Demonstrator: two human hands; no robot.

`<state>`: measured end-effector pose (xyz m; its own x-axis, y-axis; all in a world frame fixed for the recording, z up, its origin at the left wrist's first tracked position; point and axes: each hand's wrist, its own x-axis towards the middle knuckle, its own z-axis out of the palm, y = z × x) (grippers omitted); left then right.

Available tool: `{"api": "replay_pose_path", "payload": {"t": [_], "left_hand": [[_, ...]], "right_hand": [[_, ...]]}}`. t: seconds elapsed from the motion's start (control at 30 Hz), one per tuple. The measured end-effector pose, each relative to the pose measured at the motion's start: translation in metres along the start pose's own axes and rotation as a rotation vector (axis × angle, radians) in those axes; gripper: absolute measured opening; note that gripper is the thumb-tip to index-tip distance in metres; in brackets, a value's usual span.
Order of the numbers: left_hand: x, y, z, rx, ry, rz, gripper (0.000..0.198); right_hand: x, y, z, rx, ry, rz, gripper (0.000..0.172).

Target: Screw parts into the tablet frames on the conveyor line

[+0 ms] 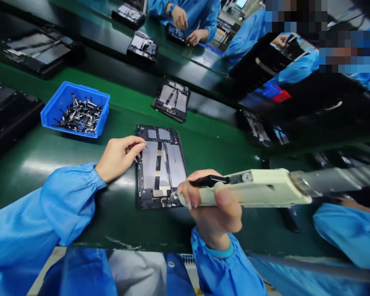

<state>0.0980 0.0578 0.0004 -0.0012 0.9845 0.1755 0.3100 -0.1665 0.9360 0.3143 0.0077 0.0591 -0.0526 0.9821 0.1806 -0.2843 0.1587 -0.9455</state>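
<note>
An opened tablet [178, 158] lies on the green bench, its grey battery cells, dark ribbon cables and circuit boards exposed. My right hand [216, 205] is wrapped round a pale electric screwdriver [262, 187] with a black lever. The driver's metal nose meets the bottom edge of the tablet, where the tip itself is hidden. At the tablet's upper left edge, my left hand [120, 156] has thumb and fingers pinched together; whether a small part sits between them cannot be made out.
Left of the tablet stands a blue bin [54, 109] full of small black and silver parts. Another opened tablet [172, 98] lies behind, with more stacked [37, 49] at the far left. Across the bench a co-worker's hands [179, 17] handle a device; a blue sleeve [347, 232] is at right.
</note>
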Motion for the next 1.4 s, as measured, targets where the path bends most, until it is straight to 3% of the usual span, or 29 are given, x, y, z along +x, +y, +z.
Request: {"api": "replay_pose_path", "payload": {"t": [0.13, 0.3, 0.43, 0.57, 0.7, 0.87, 0.97, 1.17, 1.4], "left_hand": [[0.0, 0.01, 0.021, -0.104, -0.035, -0.008, 0.025], [0.004, 0.022, 0.07, -0.111, -0.292, 0.018, 0.011], [0.009, 0.021, 0.089, 0.039, -0.393, 0.006, 0.014], [0.011, 0.018, 0.086, 0.026, -0.447, -0.051, 0.015], [0.01, 0.019, 0.081, -0.054, -0.452, -0.066, 0.01], [0.014, 0.022, 0.076, -0.092, -0.434, -0.092, 0.035], [0.016, 0.025, 0.075, -0.081, -0.39, -0.142, 0.044], [0.017, 0.034, 0.075, 0.083, -0.276, -0.088, 0.036], [0.017, 0.038, 0.075, 0.093, -0.241, -0.175, 0.039]], "right_hand": [[-0.002, 0.001, -0.001, -0.003, -0.027, 0.009, 0.032], [-0.007, 0.005, 0.001, -0.036, -0.051, 0.031, 0.033], [-0.009, 0.003, 0.002, -0.026, -0.083, 0.01, 0.034], [-0.008, -0.025, -0.008, 0.033, -0.096, -0.072, 0.034], [0.001, -0.051, -0.044, 0.019, 0.028, -0.24, 0.035], [0.016, -0.039, -0.111, -0.035, 0.312, -0.333, 0.033], [0.018, -0.025, -0.133, -0.009, 0.435, -0.297, 0.036], [0.017, -0.009, -0.133, 0.037, 0.49, -0.193, 0.038], [0.021, -0.003, -0.133, -0.016, 0.493, -0.155, 0.038]]}}
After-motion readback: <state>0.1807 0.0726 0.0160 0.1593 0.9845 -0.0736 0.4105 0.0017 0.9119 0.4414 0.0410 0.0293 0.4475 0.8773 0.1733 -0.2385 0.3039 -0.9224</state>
